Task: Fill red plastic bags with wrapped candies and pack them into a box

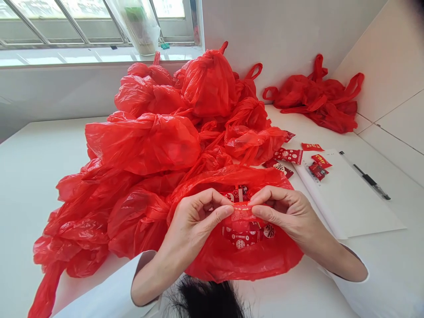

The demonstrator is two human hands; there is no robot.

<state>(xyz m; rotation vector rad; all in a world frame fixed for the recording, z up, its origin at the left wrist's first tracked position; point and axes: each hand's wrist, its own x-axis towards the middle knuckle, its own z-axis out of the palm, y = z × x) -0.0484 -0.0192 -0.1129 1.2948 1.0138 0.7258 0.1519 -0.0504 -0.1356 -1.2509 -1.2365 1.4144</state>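
A red plastic bag lies with its mouth wide in front of me. Inside it sit several red candy packets with white printed characters. Over the mouth, my left hand pinches one end of a small shiny red packet between thumb and forefinger. My right hand pinches the other end the same way, so the packet is stretched level between both hands. Pale marks show along its upper edge; the print is too small to read.
Knotted red bags are heaped behind and left. Another red bag pile is at the back right corner. Loose packets lie beside white paper bearing a black pen. A wrapped plant container stands on the windowsill.
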